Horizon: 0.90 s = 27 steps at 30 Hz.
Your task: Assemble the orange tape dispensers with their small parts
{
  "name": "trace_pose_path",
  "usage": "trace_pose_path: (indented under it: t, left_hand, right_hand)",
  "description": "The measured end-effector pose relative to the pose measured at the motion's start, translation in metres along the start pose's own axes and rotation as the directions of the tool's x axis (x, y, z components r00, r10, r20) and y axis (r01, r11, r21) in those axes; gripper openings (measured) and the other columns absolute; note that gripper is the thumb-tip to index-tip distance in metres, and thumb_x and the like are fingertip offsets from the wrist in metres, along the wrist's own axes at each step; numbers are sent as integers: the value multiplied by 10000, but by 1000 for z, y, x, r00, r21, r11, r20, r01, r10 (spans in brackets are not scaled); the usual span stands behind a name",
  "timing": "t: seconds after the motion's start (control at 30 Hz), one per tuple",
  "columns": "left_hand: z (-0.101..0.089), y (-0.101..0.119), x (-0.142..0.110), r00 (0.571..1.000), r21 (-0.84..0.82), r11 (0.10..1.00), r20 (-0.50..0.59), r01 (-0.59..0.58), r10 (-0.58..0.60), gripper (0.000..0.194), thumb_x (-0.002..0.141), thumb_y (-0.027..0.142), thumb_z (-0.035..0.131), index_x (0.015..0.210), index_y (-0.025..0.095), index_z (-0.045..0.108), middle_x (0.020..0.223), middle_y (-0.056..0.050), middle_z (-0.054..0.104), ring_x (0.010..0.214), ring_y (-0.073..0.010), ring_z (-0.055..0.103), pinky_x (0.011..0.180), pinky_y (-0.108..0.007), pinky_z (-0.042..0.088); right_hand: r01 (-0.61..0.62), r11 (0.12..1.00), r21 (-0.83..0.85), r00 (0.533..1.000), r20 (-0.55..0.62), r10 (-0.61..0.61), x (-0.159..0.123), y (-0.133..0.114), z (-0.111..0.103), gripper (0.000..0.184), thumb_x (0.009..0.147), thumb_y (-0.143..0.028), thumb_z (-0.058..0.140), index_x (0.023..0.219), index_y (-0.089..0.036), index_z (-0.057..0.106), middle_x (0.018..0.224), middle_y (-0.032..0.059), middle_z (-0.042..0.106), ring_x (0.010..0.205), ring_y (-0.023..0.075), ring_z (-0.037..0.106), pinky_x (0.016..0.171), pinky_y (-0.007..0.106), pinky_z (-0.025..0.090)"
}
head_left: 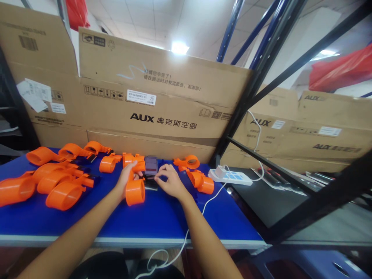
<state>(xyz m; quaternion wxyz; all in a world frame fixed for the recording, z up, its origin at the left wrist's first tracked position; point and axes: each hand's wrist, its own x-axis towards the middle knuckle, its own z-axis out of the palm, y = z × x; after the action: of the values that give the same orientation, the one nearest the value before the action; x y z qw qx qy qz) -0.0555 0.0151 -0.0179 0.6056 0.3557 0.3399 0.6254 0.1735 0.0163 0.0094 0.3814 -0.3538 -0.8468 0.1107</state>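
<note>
My left hand (126, 179) is wrapped around an orange tape dispenser (135, 192), whose round hub hangs toward me. Just right of it, my right hand (172, 183) has thumb and finger pinched together beside the dispenser's dark end; what they hold is too small to make out. A dark, shiny rectangular piece (151, 166) stands right behind the fingers. More orange dispensers lie close by: one (107, 164) behind my left hand and another pair (205, 185) to the right of my right hand.
Several orange tape dispensers (64, 195) with dark ends cover the left of the blue tabletop (95, 221). A white power strip (232, 177) sits at the right edge, its cord running down in front. Large cardboard boxes (162, 104) wall the back, beside a dark metal rack post (241, 100).
</note>
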Motion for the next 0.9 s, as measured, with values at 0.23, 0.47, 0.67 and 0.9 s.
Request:
trace_pose_path:
  t: [0.23, 0.47, 0.67, 0.9]
  left_hand:
    - [-3, 0, 4, 998, -18, 998, -16, 56, -56, 393, 799, 569, 699, 705, 190, 652, 476, -28, 561, 353, -114, 448, 337, -237, 343]
    - [0, -3, 2, 999, -2, 1000, -26, 18, -19, 366, 798, 534, 708, 739, 178, 649, 519, -33, 614, 348, -95, 439, 345, -219, 333]
    - [4, -6, 0, 997, 20, 998, -55, -54, 55, 360, 791, 505, 732, 749, 160, 637, 563, -34, 651, 379, -93, 479, 385, -210, 347]
    - [-3, -6, 6, 975, 23, 984, -135, -174, 175, 385, 808, 577, 684, 802, 204, 586, 571, 17, 612, 460, -115, 517, 492, -242, 412]
  right_hand:
    - [84, 972, -218, 975, 219, -35, -6, -10, 11, 72, 872, -294, 761, 915, -265, 811, 1185, 69, 537, 1093, 263, 440, 928, 431, 350]
    - [147, 959, -244, 956, 283, -75, -6, -13, 13, 90, 879, -259, 737, 926, -258, 813, 1115, 73, 546, 1007, 244, 445, 854, 385, 364]
    - [99, 990, -102, 981, 175, -80, -3, -20, 8, 187, 980, -316, 614, 1013, -238, 780, 1036, 78, 657, 963, 234, 536, 892, 403, 423]
    - [61, 965, 257, 974, 197, -114, -6, -32, 9, 596, 901, -485, 707, 1430, -257, 557, 1143, 72, 699, 897, 204, 638, 807, 334, 516]
